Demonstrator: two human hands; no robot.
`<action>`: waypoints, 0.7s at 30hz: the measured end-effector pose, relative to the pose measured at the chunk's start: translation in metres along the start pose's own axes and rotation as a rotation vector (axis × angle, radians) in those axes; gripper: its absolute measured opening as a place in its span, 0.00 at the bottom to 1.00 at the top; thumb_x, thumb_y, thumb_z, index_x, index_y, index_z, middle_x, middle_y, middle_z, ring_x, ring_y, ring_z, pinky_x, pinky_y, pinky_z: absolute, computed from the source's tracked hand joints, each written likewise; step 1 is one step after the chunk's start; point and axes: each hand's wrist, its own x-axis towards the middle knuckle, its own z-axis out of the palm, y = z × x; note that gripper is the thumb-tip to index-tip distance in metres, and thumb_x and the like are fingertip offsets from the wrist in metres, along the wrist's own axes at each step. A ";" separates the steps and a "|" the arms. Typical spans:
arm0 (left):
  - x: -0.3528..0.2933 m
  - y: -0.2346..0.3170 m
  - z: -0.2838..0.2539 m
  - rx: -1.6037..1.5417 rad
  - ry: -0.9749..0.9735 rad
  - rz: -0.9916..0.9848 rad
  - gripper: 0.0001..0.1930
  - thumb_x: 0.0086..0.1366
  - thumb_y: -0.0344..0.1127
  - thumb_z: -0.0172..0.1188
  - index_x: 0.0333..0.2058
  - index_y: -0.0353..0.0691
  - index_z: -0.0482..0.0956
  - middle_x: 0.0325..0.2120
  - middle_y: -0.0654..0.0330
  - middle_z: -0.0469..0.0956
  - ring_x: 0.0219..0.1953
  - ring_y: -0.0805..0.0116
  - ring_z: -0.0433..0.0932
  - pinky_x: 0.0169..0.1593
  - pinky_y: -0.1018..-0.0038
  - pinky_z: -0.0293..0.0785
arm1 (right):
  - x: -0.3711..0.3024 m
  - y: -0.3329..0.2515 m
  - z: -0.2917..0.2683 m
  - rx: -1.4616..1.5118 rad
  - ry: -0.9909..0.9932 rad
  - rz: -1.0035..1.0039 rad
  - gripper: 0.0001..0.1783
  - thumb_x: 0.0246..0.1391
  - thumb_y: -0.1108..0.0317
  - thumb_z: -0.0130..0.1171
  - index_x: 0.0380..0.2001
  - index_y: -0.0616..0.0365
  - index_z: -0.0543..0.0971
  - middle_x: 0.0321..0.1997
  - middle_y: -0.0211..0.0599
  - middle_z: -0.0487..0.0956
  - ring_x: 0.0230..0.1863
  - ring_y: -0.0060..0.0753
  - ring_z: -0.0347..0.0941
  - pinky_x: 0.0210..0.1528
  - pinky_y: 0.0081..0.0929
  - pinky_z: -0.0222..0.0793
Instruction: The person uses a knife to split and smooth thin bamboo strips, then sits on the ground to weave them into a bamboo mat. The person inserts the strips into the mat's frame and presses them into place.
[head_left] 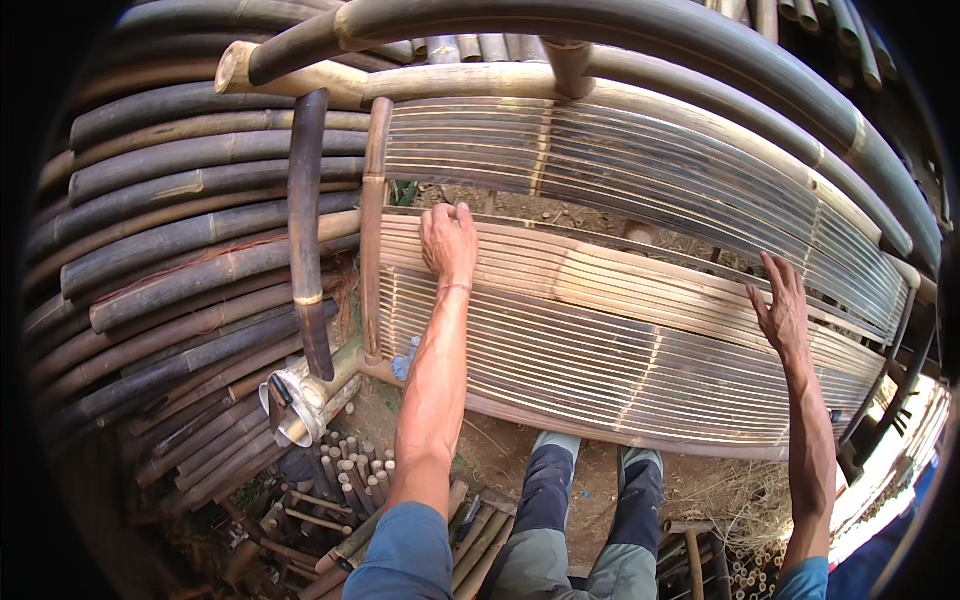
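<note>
A long bamboo bench seat of split slats [540, 330] lies across in front of me, with a gap between its nearer and farther parts. My left hand [450, 243] is closed over the far edge of a pale band of bamboo slats [600, 275], near the seat's left end. Its fingertips are partly hidden. Toward the right end, my right hand [783, 305] is open at the same band's far edge, thumb apart from the fingers. Beyond the gap is a darker slatted panel [660, 150].
Thick bamboo poles [190, 180] are stacked at the left. A curved bamboo rail [620, 20] arches over the far side. A white bucket [300, 425] holding tools hangs by the left corner. Short cut bamboo pieces [355, 470] stand below it. Stringy shavings [750, 490] lie at lower right.
</note>
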 end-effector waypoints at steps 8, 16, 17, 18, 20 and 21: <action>-0.072 0.081 0.044 -0.151 -0.109 0.966 0.13 0.54 0.33 0.63 0.38 0.36 0.77 0.39 0.54 0.75 0.45 0.53 0.73 0.51 0.60 0.68 | -0.040 0.019 0.062 0.028 0.132 0.223 0.28 0.53 0.52 0.62 0.52 0.56 0.71 0.52 0.47 0.67 0.51 0.51 0.63 0.54 0.45 0.63; -0.104 0.174 0.074 -0.151 -0.621 0.781 0.13 0.64 0.45 0.58 0.34 0.40 0.76 0.32 0.52 0.66 0.36 0.54 0.68 0.40 0.60 0.65 | -0.061 0.101 0.046 -0.133 0.235 0.366 0.21 0.58 0.48 0.53 0.40 0.54 0.78 0.42 0.42 0.74 0.49 0.44 0.67 0.55 0.40 0.59; -0.107 0.177 0.070 -0.177 -0.619 0.819 0.13 0.59 0.45 0.63 0.34 0.43 0.78 0.30 0.53 0.65 0.34 0.53 0.68 0.39 0.61 0.66 | -0.064 0.118 0.038 -0.103 0.173 0.359 0.22 0.59 0.47 0.52 0.40 0.54 0.78 0.42 0.42 0.74 0.48 0.44 0.67 0.55 0.39 0.59; -0.105 0.169 0.075 -0.193 -0.616 0.917 0.13 0.57 0.45 0.64 0.35 0.43 0.79 0.30 0.54 0.64 0.34 0.53 0.67 0.40 0.61 0.66 | -0.066 0.133 0.031 -0.067 0.111 0.352 0.22 0.59 0.46 0.51 0.39 0.54 0.78 0.41 0.42 0.74 0.47 0.44 0.67 0.54 0.39 0.59; -0.106 0.177 0.064 -0.191 -0.752 0.788 0.14 0.56 0.44 0.65 0.36 0.42 0.80 0.32 0.53 0.65 0.37 0.53 0.68 0.43 0.59 0.66 | -0.063 0.141 0.026 -0.058 -0.025 0.399 0.26 0.61 0.42 0.47 0.38 0.55 0.77 0.39 0.42 0.75 0.45 0.43 0.68 0.52 0.38 0.60; -0.107 0.177 0.062 -0.144 -0.742 0.806 0.15 0.56 0.44 0.65 0.38 0.42 0.79 0.33 0.53 0.66 0.38 0.53 0.68 0.44 0.60 0.66 | -0.057 0.140 0.023 -0.046 -0.057 0.433 0.27 0.61 0.41 0.46 0.38 0.56 0.77 0.39 0.42 0.75 0.45 0.43 0.68 0.52 0.38 0.61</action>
